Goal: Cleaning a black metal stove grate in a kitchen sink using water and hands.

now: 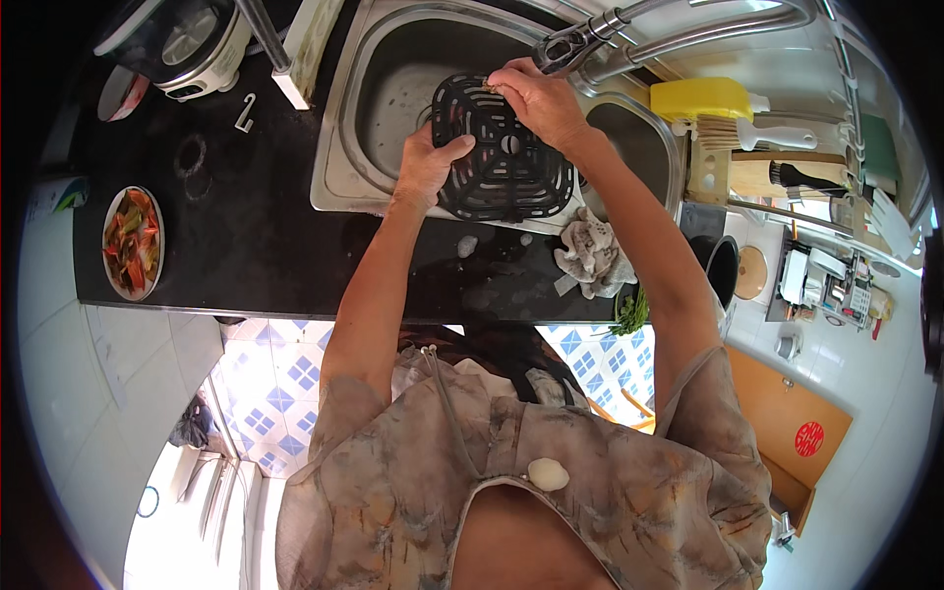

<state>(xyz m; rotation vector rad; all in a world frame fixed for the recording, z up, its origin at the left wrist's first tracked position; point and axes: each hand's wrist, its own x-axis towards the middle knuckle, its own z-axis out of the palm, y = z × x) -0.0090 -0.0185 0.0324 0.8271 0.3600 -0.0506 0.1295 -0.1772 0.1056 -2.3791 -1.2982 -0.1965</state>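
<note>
My left hand grips the left side of a black slotted air fryer rack, its thumb lying on top. The rack is tilted over the divider of a steel double-bowl sink. At its upper edge, my right hand pinches a small brownish scrap against the slots. Fingers hide most of that scrap, so its kind is unclear. Just above my right hand hangs the metal spray head of a faucet; no water is seen running.
A crumpled cloth and green herbs lie right on the black counter. Leftward are a plate of food scraps, a white hook and a rice cooker. A yellow bottle and brush flank the sink's right.
</note>
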